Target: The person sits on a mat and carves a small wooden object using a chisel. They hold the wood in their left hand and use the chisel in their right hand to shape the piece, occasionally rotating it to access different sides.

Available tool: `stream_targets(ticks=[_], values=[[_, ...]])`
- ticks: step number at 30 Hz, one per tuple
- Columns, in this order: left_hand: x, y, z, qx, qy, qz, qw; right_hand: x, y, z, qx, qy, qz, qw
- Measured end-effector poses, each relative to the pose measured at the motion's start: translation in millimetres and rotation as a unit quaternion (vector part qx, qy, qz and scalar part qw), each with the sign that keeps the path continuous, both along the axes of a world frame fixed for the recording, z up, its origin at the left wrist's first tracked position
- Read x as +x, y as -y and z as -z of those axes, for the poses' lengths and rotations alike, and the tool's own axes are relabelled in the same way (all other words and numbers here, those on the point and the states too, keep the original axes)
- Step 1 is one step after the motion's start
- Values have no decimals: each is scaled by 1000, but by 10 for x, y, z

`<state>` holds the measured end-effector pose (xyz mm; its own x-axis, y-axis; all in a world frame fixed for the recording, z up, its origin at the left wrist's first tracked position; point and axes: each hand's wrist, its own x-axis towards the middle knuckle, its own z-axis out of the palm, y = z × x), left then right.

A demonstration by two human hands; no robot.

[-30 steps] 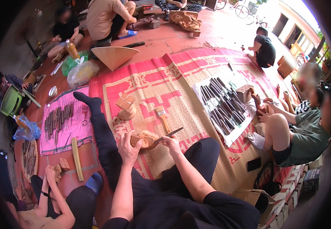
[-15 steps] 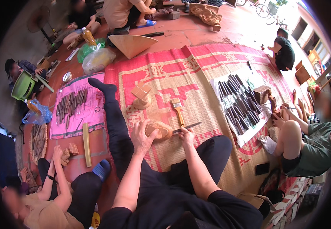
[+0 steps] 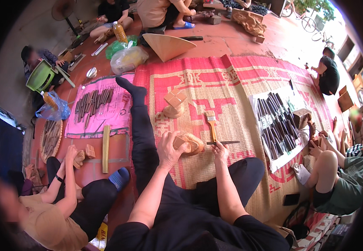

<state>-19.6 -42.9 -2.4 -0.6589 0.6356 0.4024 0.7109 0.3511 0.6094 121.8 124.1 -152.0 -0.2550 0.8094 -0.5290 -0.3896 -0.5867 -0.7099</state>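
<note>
My left hand point(image 3: 169, 149) is closed round a carved wooden piece point(image 3: 196, 144), rounded and light brown, resting low over the mat between my legs. In my right hand point(image 3: 220, 152) a slim dark carving chisel point(image 3: 230, 142) is pinched, lying nearly level. Its left end is close to the wood, with a small gap between them. Just beyond the chisel a flat paintbrush point(image 3: 212, 126) with a yellow-orange handle lies on the mat. Farther off, a square-cut wooden block point(image 3: 176, 98) sits on top of a rounded wooden piece point(image 3: 173, 111).
A red and tan woven mat point(image 3: 215, 167) lies beneath me. Rows of dark chisels point(image 3: 277, 125) rest on a white sheet at right; more tools point(image 3: 93, 103) lie on a pink cloth point(image 3: 114, 119) at left. Co-workers sit on both sides, one near left point(image 3: 51, 209). A conical hat point(image 3: 169, 46) stands beyond.
The whole view has shifted, so the scene sits farther right. The chisel has turned from slanting to nearly level and its end has come away from the wood. My left hand keeps its hold.
</note>
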Motion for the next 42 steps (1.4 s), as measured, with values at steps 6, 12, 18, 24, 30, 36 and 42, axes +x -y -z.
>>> stream_targets(ticks=[6, 12, 18, 24, 30, 36, 42], values=[[-49, -49, 40, 8, -7, -3, 1000, -29, -65, 37, -4, 59, -11, 998], [-93, 1, 101, 3, -5, -9, 1000, -116, 29, -172, 46, -37, -127, 990], [-81, 4, 35, 11, 2, 28, 1000, -24, -115, 89, 8, 30, -6, 999], [-120, 39, 85, 13, 36, 6, 999, -116, 42, -192, 51, -25, -129, 990], [-100, 27, 65, 12, 1, 10, 1000, -26, -130, 65, 14, 39, -8, 999], [-110, 48, 102, 4, 27, 7, 1000, -110, 53, -190, 28, -53, -136, 989], [-88, 25, 43, 8, 1, 15, 1000, -22, -124, 21, 10, 26, -36, 999]])
